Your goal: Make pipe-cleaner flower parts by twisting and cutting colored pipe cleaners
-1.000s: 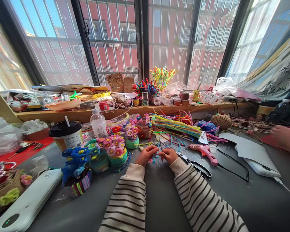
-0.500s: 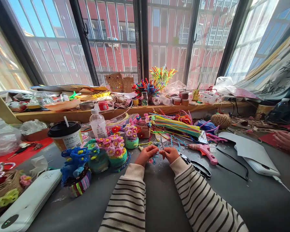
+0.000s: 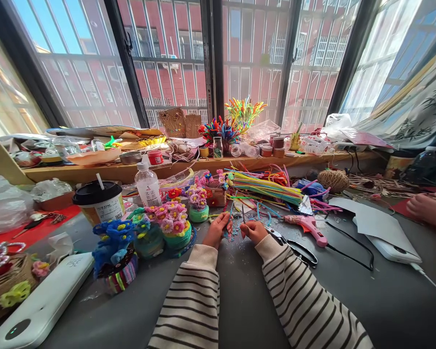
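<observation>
Over the grey table, my left hand (image 3: pixel 218 230) is closed, thumb against fingers, on a thin light-blue pipe cleaner (image 3: pixel 232 208) that sticks up from the pinch. Close beside it, my right hand (image 3: pixel 253 231) is closed round small scissors (image 3: pixel 243 211), whose narrow blades point up and away from me. The handles are hidden in the fingers. The two hands are a little apart. Blue and pink fluff clippings (image 3: pixel 234 235) lie on the table between and beyond them. Pliers with black handles (image 3: pixel 298 249) lie just right of my right hand.
Left of my hands stand pots of fuzzy flowers (image 3: pixel 174 223), a lidded cup (image 3: pixel 100 201) and a bottle (image 3: pixel 147 186). Behind lies a pipe cleaner bundle (image 3: pixel 269 186). At right are a pink glue gun (image 3: pixel 310 228) with its cord and another person's hand (image 3: pixel 430 211).
My hands have moved slightly apart, and the left one has turned upward. The blue pipe cleaner now stands up from its fingers. The scissors remain in my right hand.
</observation>
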The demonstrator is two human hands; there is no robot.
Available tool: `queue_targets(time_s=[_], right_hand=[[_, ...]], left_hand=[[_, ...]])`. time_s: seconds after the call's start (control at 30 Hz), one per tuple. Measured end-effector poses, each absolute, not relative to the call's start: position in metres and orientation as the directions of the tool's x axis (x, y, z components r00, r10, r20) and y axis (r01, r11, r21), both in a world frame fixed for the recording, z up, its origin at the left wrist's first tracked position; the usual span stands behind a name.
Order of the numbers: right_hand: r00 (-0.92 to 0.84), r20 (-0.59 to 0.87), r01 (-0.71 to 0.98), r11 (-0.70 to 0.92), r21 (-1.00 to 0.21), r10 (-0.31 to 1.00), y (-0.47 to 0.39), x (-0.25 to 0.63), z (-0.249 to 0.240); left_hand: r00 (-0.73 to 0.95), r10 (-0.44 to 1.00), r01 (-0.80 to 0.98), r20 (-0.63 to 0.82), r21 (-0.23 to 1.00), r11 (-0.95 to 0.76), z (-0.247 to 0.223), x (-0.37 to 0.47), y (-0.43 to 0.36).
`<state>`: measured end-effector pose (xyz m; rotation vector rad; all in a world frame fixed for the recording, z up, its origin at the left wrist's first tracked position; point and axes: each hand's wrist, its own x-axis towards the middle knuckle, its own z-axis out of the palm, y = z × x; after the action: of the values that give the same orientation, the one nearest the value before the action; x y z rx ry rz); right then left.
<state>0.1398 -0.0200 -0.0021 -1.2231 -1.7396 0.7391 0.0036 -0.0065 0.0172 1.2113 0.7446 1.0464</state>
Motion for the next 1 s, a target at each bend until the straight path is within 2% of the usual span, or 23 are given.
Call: queue_targets(time_s=[0.13, 0.3, 0.5, 0.73, 0.83, 0.93, 1.0], right_hand=[[-0.03, 0.326, 0.421, 0.307, -0.853, 0.945, -0.019, 0.14, -0.002], [0.134, 0.377, 0.23, 0.342, -0.911, 0.916, -0.018, 0.144, 0.001], [0.204, 0.305, 0.091, 0.292, -0.952, 0.93, -0.019, 0.143, 0.003], [0.373, 0.247, -0.052, 0.286, -0.957, 0.894, -0.015, 0.152, 0.003], [0.376, 0.231, -0.06, 0.273, -0.96, 0.897, -0.014, 0.155, 0.004], [0.351, 0.213, -0.012, 0.232, -0.973, 0.912, -0.014, 0.155, 0.003], [0.271, 0.214, 0.056, 0.206, -0.977, 0.939, -0.014, 0.152, 0.001]], left_hand=[[0.36, 0.929, -0.301, 0.083, 0.953, 0.031, 0.013, 0.003, -0.003], [0.491, 0.869, -0.21, 0.056, 0.976, 0.056, 0.007, 0.004, 0.001], [0.546, 0.837, -0.202, 0.035, 0.975, 0.091, 0.005, 0.002, 0.002], [0.598, 0.796, -0.141, -0.098, 0.964, 0.224, 0.009, 0.0, -0.004], [0.572, 0.814, -0.167, -0.104, 0.956, 0.24, 0.01, 0.001, -0.005], [0.462, 0.884, -0.26, -0.07, 0.942, 0.21, 0.013, 0.001, -0.005], [0.378, 0.926, -0.336, -0.026, 0.927, 0.163, 0.014, 0.001, -0.004]])
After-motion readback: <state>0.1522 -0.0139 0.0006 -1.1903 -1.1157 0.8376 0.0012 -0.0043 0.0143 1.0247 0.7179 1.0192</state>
